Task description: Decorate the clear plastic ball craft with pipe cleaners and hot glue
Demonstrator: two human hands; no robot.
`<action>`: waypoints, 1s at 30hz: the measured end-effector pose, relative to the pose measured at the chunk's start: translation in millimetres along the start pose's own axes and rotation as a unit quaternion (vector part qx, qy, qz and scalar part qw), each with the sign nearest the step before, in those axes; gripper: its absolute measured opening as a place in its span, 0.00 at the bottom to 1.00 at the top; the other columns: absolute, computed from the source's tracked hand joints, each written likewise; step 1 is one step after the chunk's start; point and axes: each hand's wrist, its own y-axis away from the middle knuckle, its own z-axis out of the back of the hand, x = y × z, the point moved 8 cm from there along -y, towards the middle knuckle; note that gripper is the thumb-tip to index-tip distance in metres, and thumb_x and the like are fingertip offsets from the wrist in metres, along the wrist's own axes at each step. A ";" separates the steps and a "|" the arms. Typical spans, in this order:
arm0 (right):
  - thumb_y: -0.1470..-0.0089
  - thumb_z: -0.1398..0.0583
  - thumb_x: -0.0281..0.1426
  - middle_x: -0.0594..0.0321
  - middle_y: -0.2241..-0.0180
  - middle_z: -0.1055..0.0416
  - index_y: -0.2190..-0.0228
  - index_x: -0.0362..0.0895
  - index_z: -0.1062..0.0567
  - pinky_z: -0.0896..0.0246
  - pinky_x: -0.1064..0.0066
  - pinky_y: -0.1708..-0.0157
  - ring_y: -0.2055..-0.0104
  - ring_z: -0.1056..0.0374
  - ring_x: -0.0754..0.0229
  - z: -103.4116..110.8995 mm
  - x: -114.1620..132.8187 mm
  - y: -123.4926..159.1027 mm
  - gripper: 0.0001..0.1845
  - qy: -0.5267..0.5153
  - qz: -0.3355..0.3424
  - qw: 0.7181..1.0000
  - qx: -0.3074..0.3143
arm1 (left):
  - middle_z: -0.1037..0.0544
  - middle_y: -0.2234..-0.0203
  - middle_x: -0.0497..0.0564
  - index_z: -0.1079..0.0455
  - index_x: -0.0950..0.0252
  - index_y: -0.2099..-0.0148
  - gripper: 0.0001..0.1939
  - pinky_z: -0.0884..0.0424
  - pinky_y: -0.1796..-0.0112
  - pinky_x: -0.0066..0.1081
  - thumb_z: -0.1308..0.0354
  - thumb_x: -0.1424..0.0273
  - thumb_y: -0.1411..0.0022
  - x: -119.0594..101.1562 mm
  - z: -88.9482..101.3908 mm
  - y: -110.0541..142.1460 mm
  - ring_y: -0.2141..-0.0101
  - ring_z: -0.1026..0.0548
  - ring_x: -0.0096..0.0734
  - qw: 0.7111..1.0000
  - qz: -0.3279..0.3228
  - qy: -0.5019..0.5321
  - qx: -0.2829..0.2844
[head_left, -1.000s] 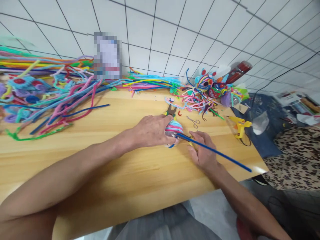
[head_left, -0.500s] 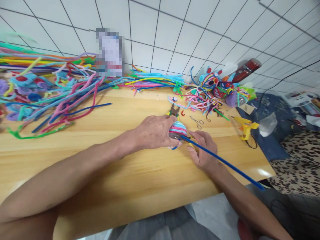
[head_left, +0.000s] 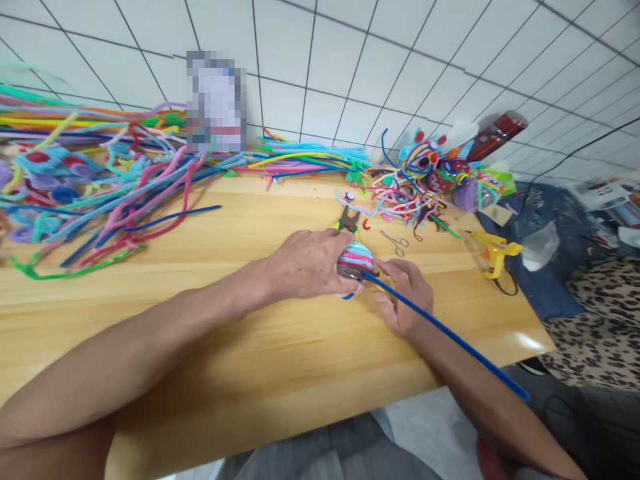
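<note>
My left hand (head_left: 313, 263) is closed around a small ball (head_left: 357, 255) wrapped in pink, white and light-blue pipe cleaner, its lower part dark and see-through. A long blue pipe cleaner (head_left: 445, 323) runs from the ball's right side, passing over my right hand and forearm. My right hand (head_left: 407, 297) is beside the ball, thumb and fingers apart. Between them and the ball shows a small yellow and dark piece, too unclear to name. Just beyond the ball lie pliers (head_left: 349, 219), jaws pointing away, their handles partly hidden by my left hand.
Small scissors (head_left: 396, 243) and a yellow glue gun (head_left: 494, 253) lie to the right on the wooden table (head_left: 240, 360). Piles of pipe cleaners (head_left: 145, 180) fill the back left. Several decorated balls (head_left: 423, 160) stand at the back right, against the tiled wall.
The free end of the blue pipe cleaner has dipped slightly lower. The view has shifted a little; both hands keep nearly the same pose around and beside the ball.
</note>
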 end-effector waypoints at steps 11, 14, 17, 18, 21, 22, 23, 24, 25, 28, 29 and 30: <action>0.33 0.45 0.34 0.50 0.54 0.25 0.39 0.47 0.34 0.26 0.58 0.55 0.54 0.26 0.46 1.2 3.6 -2.2 0.23 -0.009 0.020 1.000 -0.017 | 0.20 0.44 0.57 0.33 0.59 0.37 0.32 0.25 0.49 0.44 0.39 0.47 0.35 -0.8 -0.6 -0.7 0.44 0.21 0.55 1.000 -0.007 -0.001 0.002; 0.32 0.45 0.35 0.50 0.56 0.24 0.42 0.47 0.32 0.27 0.59 0.56 0.55 0.26 0.47 -1.5 2.6 -1.5 0.19 0.003 0.023 1.000 -0.015 | 0.21 0.43 0.57 0.33 0.59 0.37 0.32 0.25 0.49 0.44 0.39 0.47 0.35 -0.6 -0.5 -0.6 0.44 0.21 0.55 1.000 -0.002 0.000 0.007; 0.32 0.46 0.35 0.52 0.60 0.24 0.46 0.46 0.30 0.29 0.61 0.60 0.61 0.26 0.49 -3.2 1.3 -0.7 0.16 0.011 0.027 0.999 -0.033 | 0.21 0.44 0.58 0.33 0.60 0.36 0.33 0.25 0.50 0.44 0.39 0.46 0.36 -0.3 0.0 -0.5 0.46 0.20 0.55 1.000 0.000 0.002 0.006; 0.32 0.47 0.35 0.53 0.62 0.24 0.47 0.46 0.29 0.30 0.62 0.62 0.63 0.26 0.50 -1.9 1.9 -0.6 0.15 0.013 0.032 0.998 -0.049 | 0.20 0.44 0.58 0.32 0.60 0.36 0.33 0.25 0.50 0.44 0.39 0.45 0.35 -0.4 0.1 -0.4 0.46 0.20 0.55 1.000 -0.001 0.003 0.004; 0.32 0.47 0.36 0.56 0.68 0.25 0.52 0.44 0.27 0.33 0.65 0.66 0.68 0.28 0.53 -1.8 3.1 -2.5 0.13 0.023 0.042 0.997 -0.056 | 0.20 0.45 0.57 0.33 0.60 0.36 0.33 0.25 0.49 0.45 0.39 0.46 0.35 -1.3 -0.1 -0.5 0.46 0.20 0.55 1.000 -0.011 0.009 0.002; 0.31 0.47 0.36 0.56 0.68 0.26 0.54 0.44 0.26 0.34 0.65 0.67 0.69 0.28 0.53 -3.9 2.9 -3.7 0.14 0.027 0.041 0.998 -0.039 | 0.20 0.45 0.57 0.32 0.60 0.36 0.33 0.25 0.49 0.45 0.39 0.46 0.35 -1.3 -0.2 -0.6 0.46 0.20 0.55 1.000 -0.014 0.010 0.002; 0.31 0.47 0.36 0.57 0.69 0.26 0.55 0.44 0.25 0.35 0.66 0.68 0.70 0.29 0.54 -5.7 2.8 -4.8 0.14 0.027 0.041 0.999 -0.021 | 0.20 0.44 0.57 0.32 0.60 0.36 0.33 0.25 0.49 0.45 0.39 0.46 0.35 -1.0 -0.4 -0.7 0.45 0.20 0.55 1.000 -0.015 0.010 0.002; 0.31 0.47 0.37 0.57 0.69 0.26 0.55 0.44 0.25 0.35 0.66 0.68 0.70 0.29 0.54 -6.4 3.0 -5.7 0.14 0.028 0.042 0.999 -0.010 | 0.21 0.44 0.57 0.32 0.60 0.37 0.33 0.25 0.49 0.44 0.39 0.46 0.35 -0.5 -0.5 -0.8 0.45 0.21 0.55 1.000 -0.015 0.010 0.001; 0.31 0.47 0.36 0.57 0.70 0.26 0.56 0.44 0.24 0.36 0.66 0.68 0.70 0.29 0.55 -6.0 3.1 -6.4 0.14 0.029 0.043 0.999 -0.005 | 0.21 0.44 0.58 0.32 0.60 0.37 0.32 0.25 0.49 0.44 0.39 0.46 0.35 0.1 -0.5 -0.9 0.45 0.21 0.55 1.000 -0.014 0.010 0.000; 0.31 0.47 0.36 0.57 0.69 0.25 0.54 0.44 0.25 0.35 0.67 0.67 0.69 0.27 0.55 -3.3 4.1 -8.1 0.14 0.044 0.045 0.998 -0.007 | 0.21 0.44 0.57 0.31 0.60 0.38 0.32 0.26 0.48 0.43 0.40 0.46 0.35 1.7 -0.7 -1.3 0.45 0.21 0.53 1.000 -0.015 0.012 -0.002; 0.31 0.47 0.37 0.57 0.68 0.24 0.53 0.44 0.25 0.34 0.67 0.66 0.68 0.26 0.54 -2.3 4.7 -8.7 0.15 0.050 0.048 0.998 -0.011 | 0.21 0.44 0.57 0.31 0.60 0.38 0.31 0.26 0.48 0.43 0.40 0.46 0.35 1.8 -0.6 -1.4 0.45 0.21 0.53 1.000 -0.017 0.012 -0.003; 0.31 0.46 0.38 0.55 0.65 0.22 0.50 0.43 0.26 0.32 0.66 0.64 0.66 0.25 0.53 -1.0 5.5 -9.3 0.16 0.052 0.051 0.997 -0.017 | 0.20 0.45 0.57 0.31 0.61 0.38 0.31 0.26 0.48 0.42 0.40 0.46 0.35 1.8 -0.6 -1.4 0.45 0.21 0.53 1.000 -0.019 0.012 -0.004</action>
